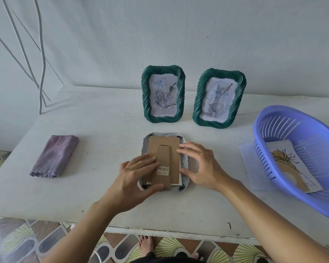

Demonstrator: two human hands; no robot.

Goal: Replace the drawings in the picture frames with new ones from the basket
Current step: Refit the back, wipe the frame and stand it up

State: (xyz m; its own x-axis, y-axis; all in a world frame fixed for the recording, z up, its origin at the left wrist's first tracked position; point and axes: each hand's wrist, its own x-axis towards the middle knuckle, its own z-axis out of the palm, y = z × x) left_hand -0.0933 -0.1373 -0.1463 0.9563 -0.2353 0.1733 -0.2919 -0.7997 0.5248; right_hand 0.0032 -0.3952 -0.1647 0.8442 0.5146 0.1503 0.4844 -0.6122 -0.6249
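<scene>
Cardboard backing (163, 149) and hands (139, 179) hide the face-down frame (185, 164).

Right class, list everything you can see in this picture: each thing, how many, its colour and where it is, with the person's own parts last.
Table: one, white, against the wall.
Standing frames: two, dark green, at the back; one holds a rose drawing, the other a cat drawing.
Face-down frame: one, pale rim, brown card back, centre, under the hands.
Basket: one, lilac, right edge.
Flower drawing: one, black on tan and white, in the basket.
Sheet: one, white, under the basket's left side.
Cloth: one, purple, folded, left.
Floor: patterned tiles, below the table.
Left hand: on the card back.
Right hand: at the frame's right edge.
Foot: one, bare, under the table.
</scene>
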